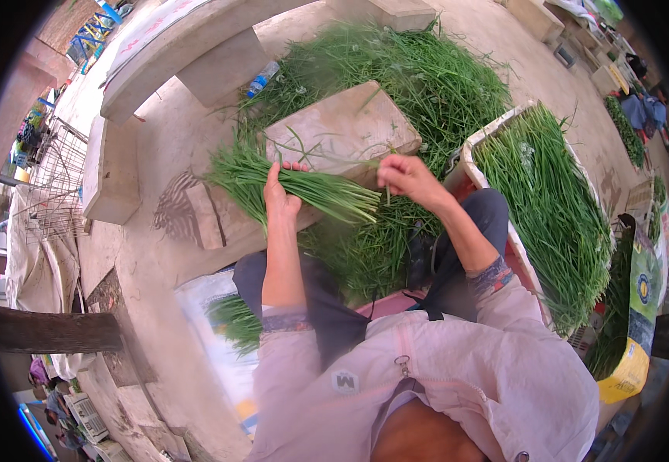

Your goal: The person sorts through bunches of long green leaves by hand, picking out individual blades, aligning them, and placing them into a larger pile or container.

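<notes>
A bundle of long green stalks, apparently garlic chives (328, 193), lies across my left hand (283, 193), its pale cut ends pointing right. My left thumb and fingers close around the bundle's middle. Just right of those ends is my right hand (406, 179), its fingers pinching a few thin stalks (388, 193). Beyond both hands stands a low stone block (340, 124) with loose green stalks on top. Loose greens (450, 75) surround the block and cover the ground between my legs. Beside my right knee, a white-rimmed tub (467, 153) is packed with stalks laid lengthwise.
A plastic bottle (263, 79) lies by the heap, near a stone bench (195, 46). Left of the block is a striped cloth (178, 208). A white sack (213, 341) with more greens lies by my left knee. A wooden post (51, 330) and wire cage (57, 179) stand left.
</notes>
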`<state>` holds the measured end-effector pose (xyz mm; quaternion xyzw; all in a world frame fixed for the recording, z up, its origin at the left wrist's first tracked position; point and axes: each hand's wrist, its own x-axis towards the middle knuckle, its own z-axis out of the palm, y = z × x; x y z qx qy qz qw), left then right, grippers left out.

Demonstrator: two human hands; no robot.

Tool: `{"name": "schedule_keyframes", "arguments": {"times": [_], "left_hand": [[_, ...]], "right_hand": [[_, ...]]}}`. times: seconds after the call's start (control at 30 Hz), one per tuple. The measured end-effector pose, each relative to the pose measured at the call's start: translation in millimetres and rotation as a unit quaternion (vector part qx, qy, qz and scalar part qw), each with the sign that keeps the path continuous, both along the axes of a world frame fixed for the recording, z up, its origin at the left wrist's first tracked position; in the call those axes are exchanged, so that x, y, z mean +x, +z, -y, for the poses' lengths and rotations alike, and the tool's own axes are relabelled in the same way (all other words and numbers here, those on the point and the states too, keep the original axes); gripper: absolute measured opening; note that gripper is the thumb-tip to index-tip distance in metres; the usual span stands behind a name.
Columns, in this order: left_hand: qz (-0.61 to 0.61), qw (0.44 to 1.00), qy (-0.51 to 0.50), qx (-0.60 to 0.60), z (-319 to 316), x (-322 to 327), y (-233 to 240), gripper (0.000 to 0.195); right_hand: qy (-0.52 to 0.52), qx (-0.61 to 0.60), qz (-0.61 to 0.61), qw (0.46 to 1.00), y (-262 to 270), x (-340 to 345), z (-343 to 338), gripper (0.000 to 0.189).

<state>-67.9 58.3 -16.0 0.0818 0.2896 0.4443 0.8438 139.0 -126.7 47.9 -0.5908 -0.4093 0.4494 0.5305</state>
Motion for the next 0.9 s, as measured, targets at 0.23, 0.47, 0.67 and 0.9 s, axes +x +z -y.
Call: {"name": "schedule_keyframes", "arguments": {"times": [0.23, 0.47, 0.67, 0.9], "left_hand": [[0.036, 0.998, 0.025, -0.043, -2, 1, 3, 0.019], [0.01, 0.999, -0.002, -0.034, 9, 8, 10, 0.022], [0.034, 0.998, 0.032, -0.045, 1, 0, 5, 0.031], [0.058, 0.993, 0.098, -0.016, -6, -9, 12, 0.032]], "right_hand": [[-0.262, 0.045, 0.483, 0.835, 12, 62, 7, 0.026], [-0.03, 0.058, 0.424, 0.903, 0, -54, -19, 0.016], [-0.092, 0.064, 0.052, 0.992, -17, -42, -36, 0.015], [-0.102, -0.114, 0.618, 0.771, -18, 59, 16, 0.028]]}}
